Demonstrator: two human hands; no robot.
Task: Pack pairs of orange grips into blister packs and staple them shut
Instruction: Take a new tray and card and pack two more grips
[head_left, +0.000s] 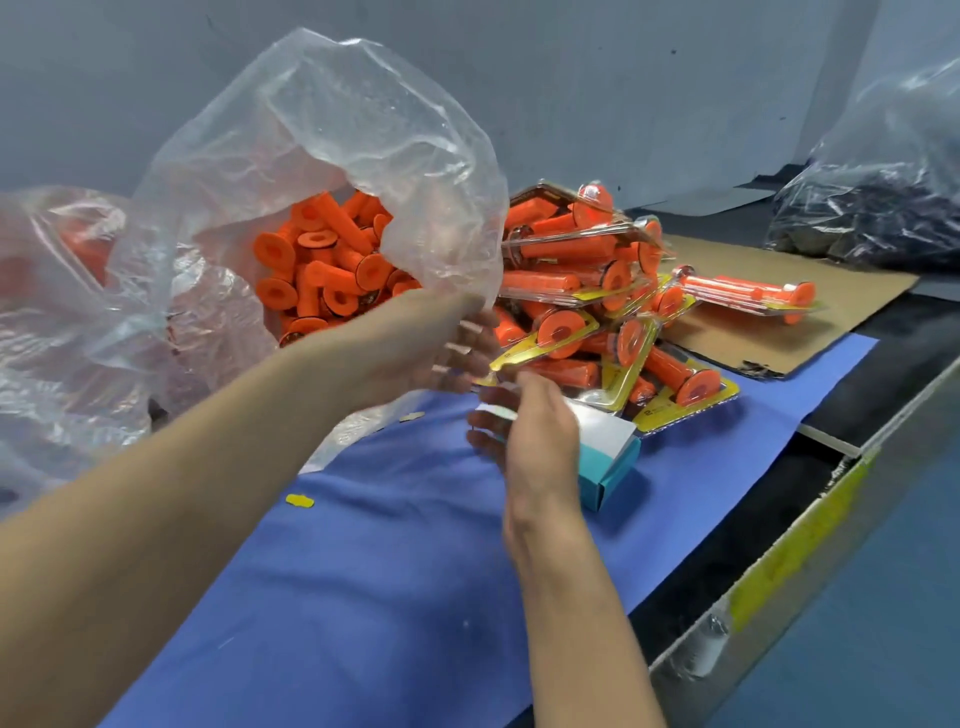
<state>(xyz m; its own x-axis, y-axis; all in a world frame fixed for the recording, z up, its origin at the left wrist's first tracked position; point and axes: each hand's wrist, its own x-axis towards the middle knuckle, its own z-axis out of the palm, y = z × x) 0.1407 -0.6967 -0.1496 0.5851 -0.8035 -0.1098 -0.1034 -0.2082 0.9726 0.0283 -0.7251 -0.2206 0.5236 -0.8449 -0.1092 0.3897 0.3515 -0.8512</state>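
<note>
A big clear plastic bag (337, 130) lies open at the back left, full of loose orange grips (322, 265). My left hand (426, 348) reaches to the bag's mouth and grips its rim, the fingers partly veiled by the film. Just below it my right hand (535, 431) pinches a small pale strip (496, 413); I cannot tell what the strip is. Under that hand stands an open teal box (610, 467) with a white flap. A pile of filled blister packs (597, 291) with yellow cards lies right of the hands.
A blue cloth (389, 571) covers the table in front. Brown cardboard (810, 291) lies at the back right under some packs. A clear bag of dark parts (883, 208) stands far right, another bag (62, 291) far left. The table's metal edge (779, 571) runs along the right.
</note>
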